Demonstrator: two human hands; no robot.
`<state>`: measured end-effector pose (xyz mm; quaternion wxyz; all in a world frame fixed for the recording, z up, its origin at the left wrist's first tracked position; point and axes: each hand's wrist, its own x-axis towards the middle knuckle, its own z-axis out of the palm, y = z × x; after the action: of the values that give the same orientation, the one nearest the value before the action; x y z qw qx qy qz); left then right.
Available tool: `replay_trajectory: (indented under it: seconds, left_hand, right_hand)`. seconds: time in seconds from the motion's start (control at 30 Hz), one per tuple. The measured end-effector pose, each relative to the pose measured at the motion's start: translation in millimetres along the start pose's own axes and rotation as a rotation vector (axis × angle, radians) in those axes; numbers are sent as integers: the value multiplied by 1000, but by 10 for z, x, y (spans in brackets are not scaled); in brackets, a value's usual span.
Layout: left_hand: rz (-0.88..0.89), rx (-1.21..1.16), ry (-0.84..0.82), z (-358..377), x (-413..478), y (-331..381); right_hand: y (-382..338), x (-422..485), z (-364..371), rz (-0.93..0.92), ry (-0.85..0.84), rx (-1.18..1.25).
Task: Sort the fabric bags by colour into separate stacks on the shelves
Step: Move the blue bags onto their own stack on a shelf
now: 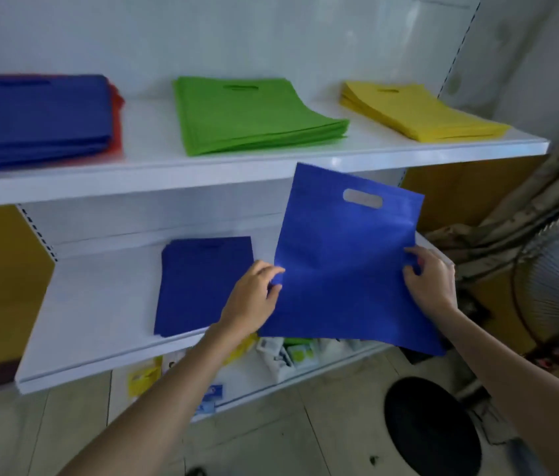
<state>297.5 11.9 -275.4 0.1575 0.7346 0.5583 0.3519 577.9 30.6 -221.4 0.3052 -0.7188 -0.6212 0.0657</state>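
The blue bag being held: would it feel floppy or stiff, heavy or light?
Probably light: the left hand and right hand hold the blue bag up by edge pinches alone. Likely thin yet fairly stiff: it stands almost flat, with slight creasing.

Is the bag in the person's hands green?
No, the bag pinched by the left hand and the right hand is blue.

Only a person's arms show: the left forearm (154,400) and right forearm (525,383) are bare to the picture's edge, and the left grip (254,297) and right grip (430,286) are bare hands.
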Motion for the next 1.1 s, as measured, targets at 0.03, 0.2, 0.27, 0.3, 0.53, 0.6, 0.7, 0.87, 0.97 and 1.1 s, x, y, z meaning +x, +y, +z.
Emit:
replay_trajectory:
  seconds: [0.03, 0.2, 0.27, 0.3, 0.53, 0.6, 0.7, 0.87, 0.97, 1.1]
  left_hand:
    - [-35, -5, -38, 122, -67, -55]
    - [-147, -20, -203, 478, -289, -493]
    - [-205, -16, -203, 520, -349, -704]
    - [-236, -12, -193, 514, -378, -826]
    - [-426, 106, -48, 129, -276, -1926]
    - [-469, 152, -69, 11, -246, -2227]
    - [-492, 245, -140, -106, -132, -2657]
    - [-645, 495, -420, -94, 44, -2932]
    - [-770, 592, -545, -59, 96, -2913]
    - [-857, 566, -392, -61, 62, -2651]
  right_hand:
    - [56, -9, 44, 1, -29, -22]
    - [109, 46, 448, -61, -146, -90]
    - [59, 95, 705, -81, -174, -114]
    - [18, 117, 864, -83, -198, -119]
    - [-566, 405, 2247, -181, -468, -79]
    - [-771, 464, 2641, -221, -551, -82]
    - [-1017, 576, 3156, -317, -591, -110]
    - [-1121, 696, 3736, -284, -698, -479]
    - [-1122, 712, 3817, -183, -784, -563]
    - [-1072, 610, 3573, -232, -680, -441]
